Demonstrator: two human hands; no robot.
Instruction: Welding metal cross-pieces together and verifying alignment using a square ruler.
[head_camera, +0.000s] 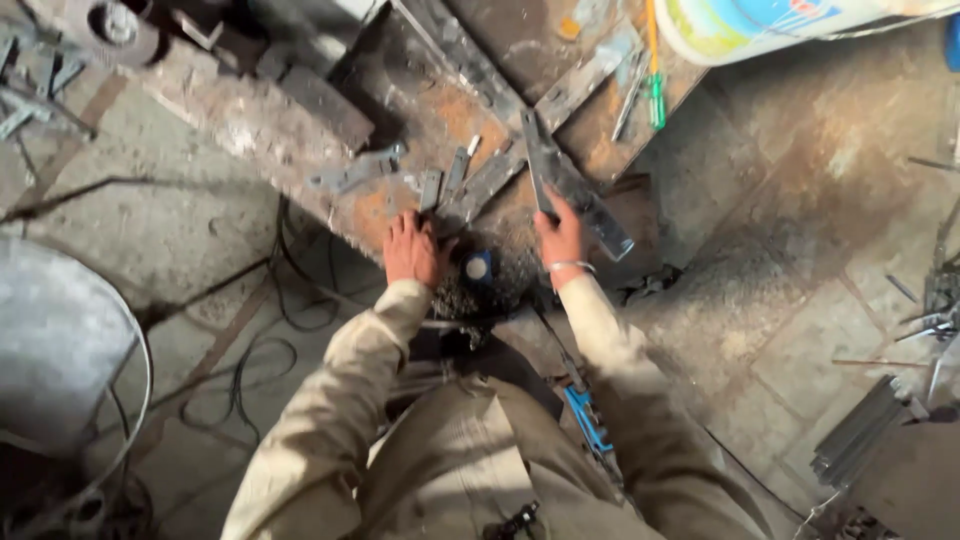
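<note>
The rusty steel worktop (420, 110) is the landmark here. At its near edge, the left hand (412, 250) lies flat with its fingers spread loosely, pressing down on the end of a flat metal strip (490, 182) that runs diagonally up across the plate. Just right of it, the right hand (562, 238) is closed around the lower part of a longer grey metal bar (570, 185), which crosses the strip's upper end. A small blue-capped object (478, 266) sits between the two hands at the worktop's near edge. To do this well, I judge the left hand should keep the strip pinned firmly while the right steadies the bar flush against it.
</note>
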